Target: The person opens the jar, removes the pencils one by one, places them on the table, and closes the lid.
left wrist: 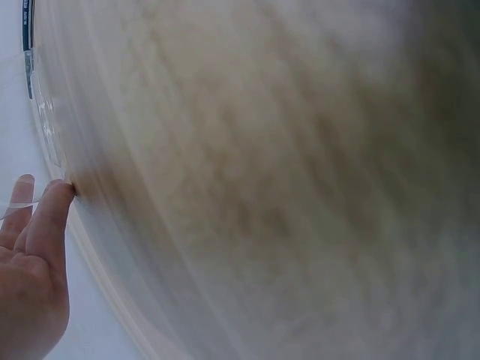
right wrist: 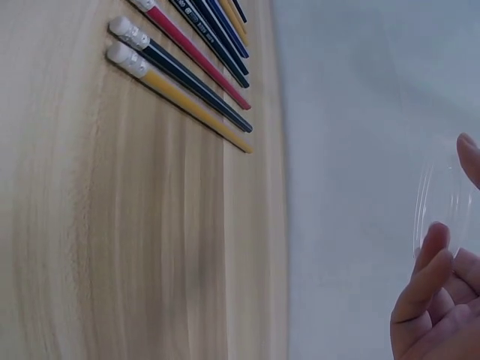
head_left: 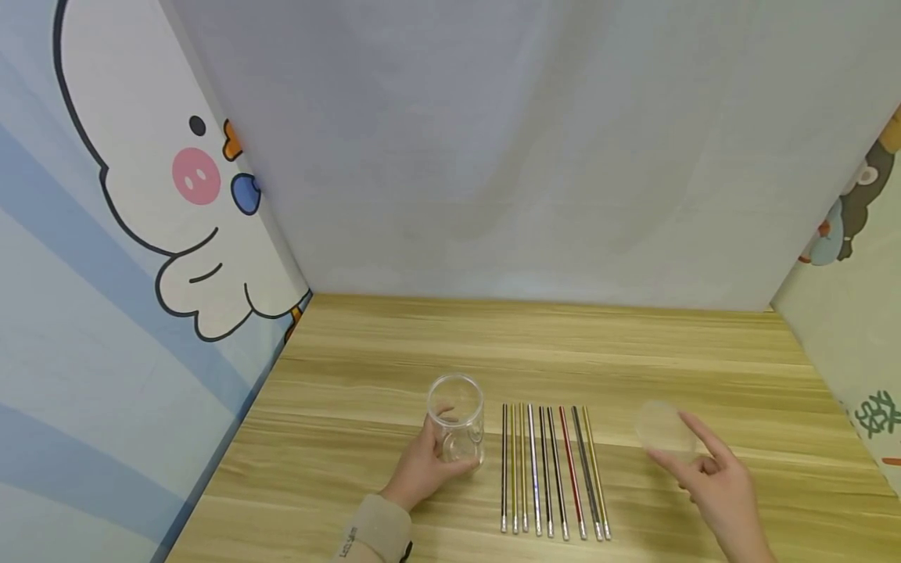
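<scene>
My left hand (head_left: 422, 471) grips a clear, open-topped jar (head_left: 459, 424) low on its side, the jar upright on the table. In the left wrist view the left hand (left wrist: 37, 262) shows at the left edge, with only part of the transparent wall visible. Off to the right, my right hand (head_left: 721, 481) pinches a clear round lid (head_left: 660, 428) by its edge, above the table. The same lid (right wrist: 439, 199) appears between thumb and fingers in the right wrist view. Between the hands lies a row of several pencils, among them a red pencil (head_left: 572, 469).
The pencils lie side by side, eraser ends toward me; a yellow pencil (head_left: 598, 473) is rightmost. A wood-grain table (head_left: 366, 344) runs back to a pale grey wall (head_left: 493, 156). Cartoon-printed panels (head_left: 127, 313) border the table on the left and right.
</scene>
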Demonstrator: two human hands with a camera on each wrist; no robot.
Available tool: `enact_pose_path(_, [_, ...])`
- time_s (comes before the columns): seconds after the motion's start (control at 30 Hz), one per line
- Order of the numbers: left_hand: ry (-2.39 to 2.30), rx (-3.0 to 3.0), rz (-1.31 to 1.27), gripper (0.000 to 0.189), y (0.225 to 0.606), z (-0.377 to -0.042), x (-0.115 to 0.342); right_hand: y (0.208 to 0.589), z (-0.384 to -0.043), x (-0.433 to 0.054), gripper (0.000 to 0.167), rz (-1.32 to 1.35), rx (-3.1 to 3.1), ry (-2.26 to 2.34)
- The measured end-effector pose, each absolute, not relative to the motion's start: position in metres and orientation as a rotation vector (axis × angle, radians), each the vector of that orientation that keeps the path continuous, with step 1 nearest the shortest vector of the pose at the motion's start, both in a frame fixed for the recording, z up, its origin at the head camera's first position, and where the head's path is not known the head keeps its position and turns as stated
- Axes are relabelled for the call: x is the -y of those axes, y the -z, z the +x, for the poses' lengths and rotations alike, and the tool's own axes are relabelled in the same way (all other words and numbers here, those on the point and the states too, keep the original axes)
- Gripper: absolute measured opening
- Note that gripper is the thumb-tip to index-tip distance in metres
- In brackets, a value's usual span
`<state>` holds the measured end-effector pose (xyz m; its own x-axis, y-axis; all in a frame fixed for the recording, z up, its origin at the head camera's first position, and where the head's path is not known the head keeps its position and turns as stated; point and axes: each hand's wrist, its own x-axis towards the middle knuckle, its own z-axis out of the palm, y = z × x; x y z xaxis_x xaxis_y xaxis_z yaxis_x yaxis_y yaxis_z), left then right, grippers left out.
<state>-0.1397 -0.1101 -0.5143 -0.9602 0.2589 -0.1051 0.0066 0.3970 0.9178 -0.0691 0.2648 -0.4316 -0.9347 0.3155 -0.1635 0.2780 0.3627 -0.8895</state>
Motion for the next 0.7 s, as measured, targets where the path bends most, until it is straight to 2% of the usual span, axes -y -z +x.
enact_pose_path(0.7, [-1.534, -2.483, 0.247, 0.093, 0.515, -0.142, 0.111, 0.406, -0.079, -0.232, 0.074, -0.357, 2.557, -1.592])
